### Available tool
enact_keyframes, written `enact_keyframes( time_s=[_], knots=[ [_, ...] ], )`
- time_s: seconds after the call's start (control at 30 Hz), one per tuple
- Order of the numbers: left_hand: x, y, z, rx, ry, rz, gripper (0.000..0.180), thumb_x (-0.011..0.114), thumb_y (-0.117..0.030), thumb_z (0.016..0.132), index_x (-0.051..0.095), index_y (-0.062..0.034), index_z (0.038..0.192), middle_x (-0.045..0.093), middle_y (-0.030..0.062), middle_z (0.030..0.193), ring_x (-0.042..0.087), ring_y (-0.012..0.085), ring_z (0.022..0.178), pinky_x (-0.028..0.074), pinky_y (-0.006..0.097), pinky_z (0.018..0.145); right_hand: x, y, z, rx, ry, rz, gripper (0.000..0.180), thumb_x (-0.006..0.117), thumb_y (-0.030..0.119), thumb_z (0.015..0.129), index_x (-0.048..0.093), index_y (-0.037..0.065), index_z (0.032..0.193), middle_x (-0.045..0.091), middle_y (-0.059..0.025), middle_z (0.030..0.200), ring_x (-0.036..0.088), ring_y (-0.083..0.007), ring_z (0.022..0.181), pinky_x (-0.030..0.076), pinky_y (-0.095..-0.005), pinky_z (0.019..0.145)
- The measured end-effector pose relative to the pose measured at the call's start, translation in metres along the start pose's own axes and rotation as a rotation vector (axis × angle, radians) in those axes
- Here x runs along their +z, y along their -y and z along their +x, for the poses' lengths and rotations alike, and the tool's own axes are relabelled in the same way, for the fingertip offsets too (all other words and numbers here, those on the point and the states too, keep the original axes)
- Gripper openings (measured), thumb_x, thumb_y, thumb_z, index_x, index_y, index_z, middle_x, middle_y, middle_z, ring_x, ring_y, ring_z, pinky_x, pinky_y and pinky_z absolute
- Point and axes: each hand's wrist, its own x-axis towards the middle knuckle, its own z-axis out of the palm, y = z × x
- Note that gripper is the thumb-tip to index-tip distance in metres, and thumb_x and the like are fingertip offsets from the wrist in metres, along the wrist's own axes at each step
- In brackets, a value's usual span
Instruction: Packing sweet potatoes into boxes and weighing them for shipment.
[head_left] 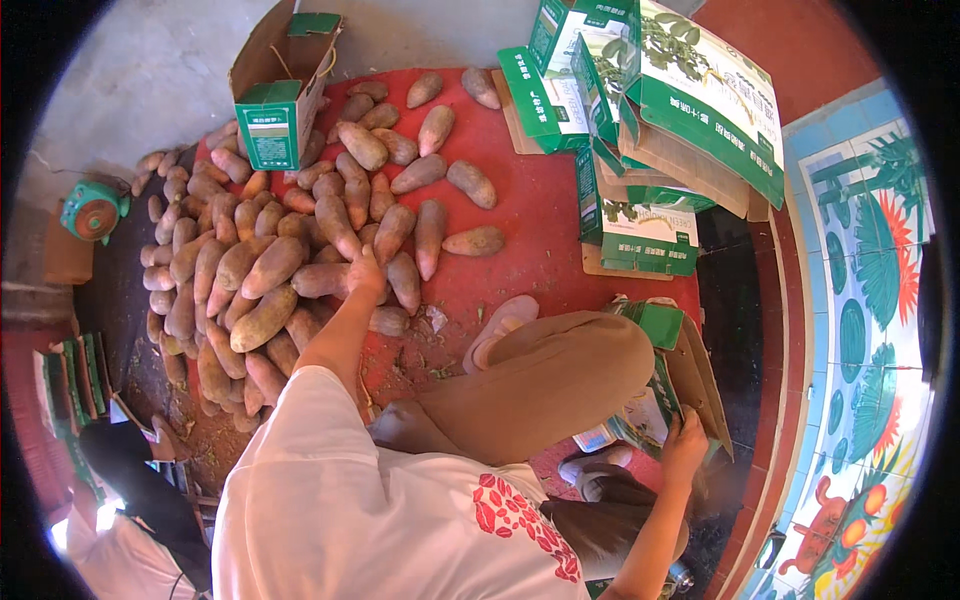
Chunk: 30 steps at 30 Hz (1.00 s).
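Left hand (366, 272) reaches out over the sweet potato pile (250, 270), fingers curled down onto one sweet potato (322, 280) at the pile's near edge; grip itself is hidden under the back of the hand, so can't tell if it is closed around it or just resting on it. Right hand (686, 437) is low right, fingers wrapped over the edge of an open green-and-brown carton (672, 375) beside the person's knee (560, 370); the carton's inside is blocked by its flaps and the leg, contents not readable. The pile lies on a red mat (540, 220), spreading left onto dark ground where the far potatoes get murky. Loose potatoes scatter toward the top of the mat. An opened small box (278, 90) stands upright at the pile's top edge. A stack of flattened green cartons (650, 120) leans at upper right, overlapping, count unclear. A pink sandal (500, 328) sits on the mat, half tucked behind the knee. Green round device (93, 210) at far left, partly shadowed. Another person (140, 500) at lower left is cut by the rim. Tiled patterned floor (870, 300) runs down the right edge.
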Motion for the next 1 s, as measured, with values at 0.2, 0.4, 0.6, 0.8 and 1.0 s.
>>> enact_keyframes(
  time_s=[0.2, 0.4, 0.6, 0.8, 1.0],
  knots=[
    [0.030, 0.008, 0.056, -0.087, 0.040, -0.192, 0.077, 0.069, -0.030, 0.075, 0.025, -0.0062, 0.134, 0.048, 0.0249, 0.120, 0.051, 0.0356, 0.110, 0.044, 0.039, 0.092, 0.005, 0.009, 0.006, -0.008, -0.017, 0.035, 0.014, 0.056, 0.005, 0.081, 0.056, 0.003, 0.095, 0.060, -0.0174, 0.085, 0.059, -0.0369, 0.076, 0.047, -0.0419, 0.065],
    [0.044, -0.049, 0.055, -0.185, 0.101, -0.145, 0.089, 0.076, -0.033, 0.067, 0.023, -0.0099, 0.135, 0.047, 0.0233, 0.121, 0.051, 0.0337, 0.111, 0.044, 0.037, 0.093, -0.010, 0.004, -0.007, 0.131, 0.008, -0.034, 0.012, 0.053, 0.006, 0.084, 0.057, 0.000, 0.093, 0.060, -0.0208, 0.084, 0.058, -0.0385, 0.079, 0.045, -0.0431, 0.068],
    [0.097, 0.045, 0.130, -0.117, 0.226, -0.208, 0.053, 0.071, -0.031, 0.074, 0.047, -0.0057, 0.114, 0.058, 0.0156, 0.102, 0.058, 0.0262, 0.091, 0.049, 0.036, 0.074, 0.014, 0.008, 0.014, 0.016, -0.017, 0.031, 0.012, 0.055, 0.004, 0.081, 0.055, 0.001, 0.093, 0.059, -0.0187, 0.084, 0.058, -0.0385, 0.076, 0.047, -0.0430, 0.064],
    [0.021, 0.028, 0.062, -0.275, 0.602, -0.821, 0.024, 0.051, -0.022, 0.088, 0.058, -0.0110, 0.109, 0.063, 0.0040, 0.102, 0.057, 0.0152, 0.078, 0.047, 0.030, 0.067, 0.007, 0.004, 0.011, 0.028, -0.060, 0.039, 0.011, 0.056, 0.005, 0.081, 0.056, 0.002, 0.092, 0.059, -0.0184, 0.082, 0.058, -0.0378, 0.074, 0.047, -0.0425, 0.063],
    [-0.070, -0.045, -0.047, -0.072, 0.865, -1.273, 0.026, 0.055, -0.022, 0.087, 0.056, -0.0069, 0.108, 0.060, 0.0024, 0.089, 0.054, 0.0148, 0.074, 0.043, 0.025, 0.064, 0.001, 0.004, 0.006, 0.047, -0.089, 0.059, 0.012, 0.057, 0.004, 0.079, 0.056, 0.003, 0.091, 0.059, -0.0169, 0.081, 0.058, -0.0360, 0.074, 0.046, -0.0421, 0.064]
  ],
)
